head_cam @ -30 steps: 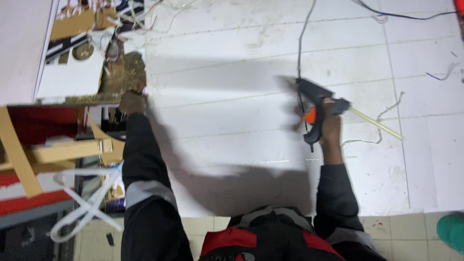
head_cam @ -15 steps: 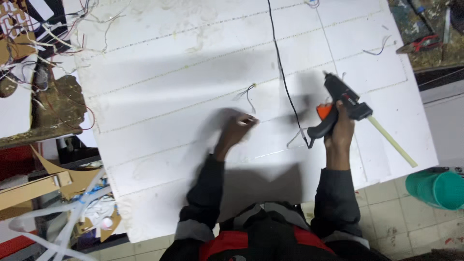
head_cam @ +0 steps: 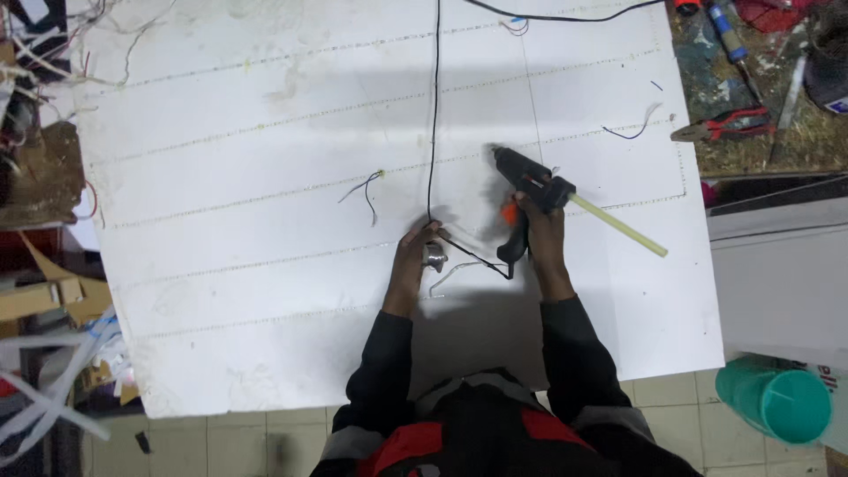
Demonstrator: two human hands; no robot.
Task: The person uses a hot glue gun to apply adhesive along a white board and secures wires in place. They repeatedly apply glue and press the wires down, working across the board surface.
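Observation:
A large white foam board [head_cam: 265,221] with dotted lines lies flat in front of me. My left hand [head_cam: 415,256] rests on it and pinches a small silvery round part [head_cam: 434,255] with thin wires trailing from it. My right hand [head_cam: 539,225] grips a black hot glue gun [head_cam: 528,190] with an orange trigger; its nozzle points up and left, and a pale glue stick [head_cam: 618,226] sticks out at the back. The gun's black cord [head_cam: 433,106] runs up across the board. A short loose wire pair [head_cam: 367,187] lies left of my left hand.
Red-handled pliers [head_cam: 729,124] and other tools lie on a cluttered surface at the upper right. A teal bucket [head_cam: 777,405] stands on the tiled floor at the lower right. Cardboard pieces [head_cam: 44,296], tangled wires [head_cam: 35,53] and white strips [head_cam: 44,389] crowd the left side.
My left hand came from the cardboard at the far left to the board's middle and now holds the small round part. The glue gun moved left, closer to it.

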